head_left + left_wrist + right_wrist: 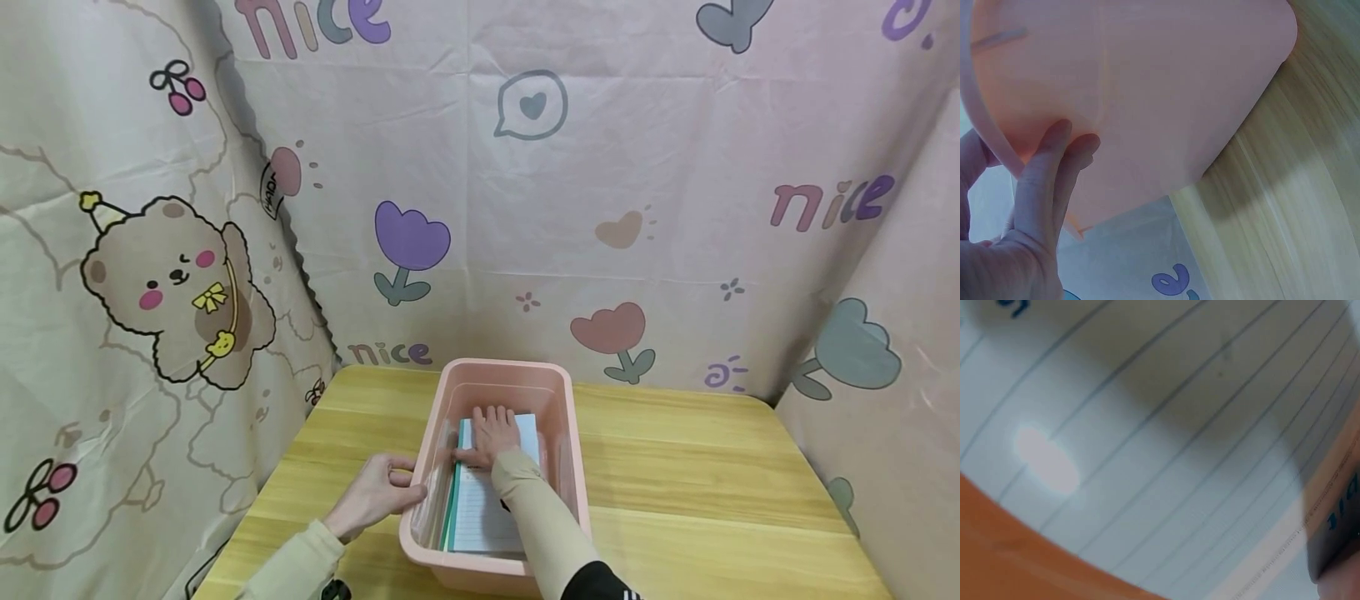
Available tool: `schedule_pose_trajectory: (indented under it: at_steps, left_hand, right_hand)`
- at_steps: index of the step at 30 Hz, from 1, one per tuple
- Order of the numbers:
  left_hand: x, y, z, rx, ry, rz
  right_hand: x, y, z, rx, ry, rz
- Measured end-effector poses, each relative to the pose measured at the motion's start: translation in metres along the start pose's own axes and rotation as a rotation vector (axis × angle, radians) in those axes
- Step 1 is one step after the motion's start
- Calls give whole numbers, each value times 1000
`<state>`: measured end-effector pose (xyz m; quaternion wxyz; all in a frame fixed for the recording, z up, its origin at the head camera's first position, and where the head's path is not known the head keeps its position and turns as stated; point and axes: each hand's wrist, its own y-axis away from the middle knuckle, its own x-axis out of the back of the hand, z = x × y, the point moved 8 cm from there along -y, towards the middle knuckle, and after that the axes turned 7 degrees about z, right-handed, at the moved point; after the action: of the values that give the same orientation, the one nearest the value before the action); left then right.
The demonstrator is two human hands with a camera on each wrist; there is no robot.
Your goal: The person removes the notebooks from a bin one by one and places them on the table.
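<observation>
Bin [510, 396], pink, on wooden bench [697, 483].
Left hand [375, 496] pinches its rim [465, 558]; right hand [492, 437] rests on lined paper [480, 512] inside.

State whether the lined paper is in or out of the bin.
In. The head view shows the lined paper inside the pink bin, beneath the right hand.

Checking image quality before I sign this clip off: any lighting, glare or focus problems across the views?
Head: bright and legible, with darker shading where the printed cloth folds at its corners; left wrist: dim, bluish cast, a soft shadow on the wooden table beside the pink bin; right wrist: white glare spot and broad shadow on the lined page, soft focus, lines bowed.
</observation>
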<state>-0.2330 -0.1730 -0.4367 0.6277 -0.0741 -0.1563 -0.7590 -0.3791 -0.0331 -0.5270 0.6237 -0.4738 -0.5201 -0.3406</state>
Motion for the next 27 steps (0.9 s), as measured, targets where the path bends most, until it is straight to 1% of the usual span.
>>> schedule_pose_trajectory:
  at_steps: [2,8,14,20,27]
  left_hand:
    - [0,0,-1,6,-5,5]
    - [-2,-1,-2,26,-13,11]
    - [-2,0,-3,19,-13,14]
    - [-1,-1,-5,22,-18,25]
    - [0,-1,-5,34,-20,27]
  right_hand:
    - [2,-1,0,8,-6,19]
    - [6,0,4,0,17,31]
    - [7,-2,7,-25,-2,34]
    - [17,-6,3,-13,-1,70]
    - [31,-11,-4,16,16,74]
